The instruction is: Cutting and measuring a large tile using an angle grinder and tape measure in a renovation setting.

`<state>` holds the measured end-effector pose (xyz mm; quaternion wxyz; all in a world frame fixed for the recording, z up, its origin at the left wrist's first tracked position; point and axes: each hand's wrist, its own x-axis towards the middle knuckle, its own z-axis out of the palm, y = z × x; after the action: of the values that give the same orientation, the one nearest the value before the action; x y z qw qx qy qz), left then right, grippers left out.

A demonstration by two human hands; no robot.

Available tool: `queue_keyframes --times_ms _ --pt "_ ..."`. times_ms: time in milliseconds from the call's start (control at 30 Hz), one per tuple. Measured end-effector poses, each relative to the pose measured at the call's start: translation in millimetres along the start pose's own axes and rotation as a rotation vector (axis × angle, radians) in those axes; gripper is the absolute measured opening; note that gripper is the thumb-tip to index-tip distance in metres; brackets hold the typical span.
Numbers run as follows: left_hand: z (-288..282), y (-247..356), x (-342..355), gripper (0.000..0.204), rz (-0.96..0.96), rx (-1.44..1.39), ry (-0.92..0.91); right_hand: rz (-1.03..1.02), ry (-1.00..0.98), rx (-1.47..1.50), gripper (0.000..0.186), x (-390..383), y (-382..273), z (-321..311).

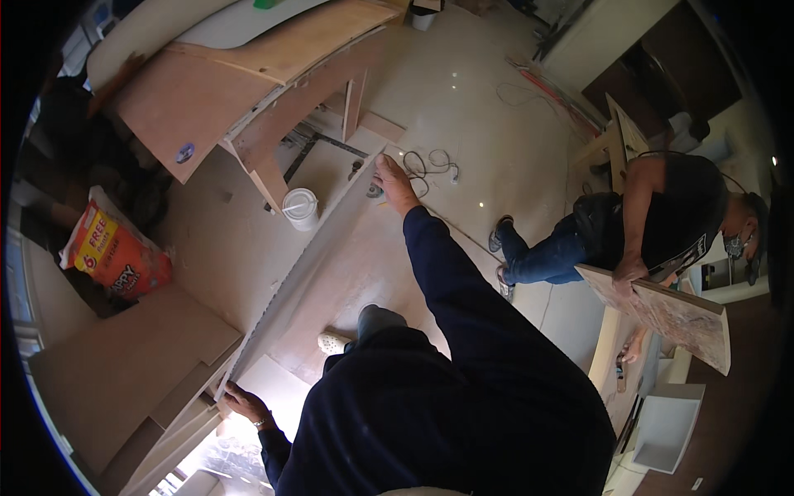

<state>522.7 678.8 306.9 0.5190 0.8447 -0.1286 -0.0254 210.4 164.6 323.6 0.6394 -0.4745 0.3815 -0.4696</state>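
Observation:
A long, narrow pale board (289,285) runs diagonally across the view, its far edge rough, and both my hands hold it. My left hand (248,405) is closed on its near end at the lower left. At the far end, my right hand (396,183) grips the board's tip with the arm stretched out. A white lidded bucket (301,210) stands on the floor just beyond the board. Close by my right hand, a thin dark cable (426,165) lies loosely coiled.
A wooden workbench (207,103) stands at the far left. Near it sit an orange plastic sack (124,248) and flat brown sheets (124,364). On the right, another person (662,215) handles a wooden panel (662,310) beside a white open box (672,426).

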Motion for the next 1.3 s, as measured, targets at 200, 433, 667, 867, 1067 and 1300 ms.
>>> queue_keyframes --times_ms 200,433,667,867,1067,1300 --pt "9 3 5 0.070 0.034 -0.013 -0.004 0.059 -0.018 -0.221 0.070 7 -17 4" --pt "34 30 12 0.063 -0.003 -0.250 0.100 -0.119 -0.094 -0.434 0.046 42 -18 -5" --pt "33 16 2 0.075 -0.190 -0.453 0.394 -0.020 -0.512 -0.697 0.044 79 -40 -5" --pt "75 126 26 0.080 -0.378 -0.584 0.582 0.094 -0.767 -0.476 0.044 106 -45 -21" --pt "82 116 32 0.072 -0.388 -0.620 0.828 0.065 -1.027 -0.574 0.037 127 -53 -26" --pt "78 107 33 0.042 -0.317 -0.738 0.930 -0.021 -1.070 -0.503 0.045 118 -67 -23"
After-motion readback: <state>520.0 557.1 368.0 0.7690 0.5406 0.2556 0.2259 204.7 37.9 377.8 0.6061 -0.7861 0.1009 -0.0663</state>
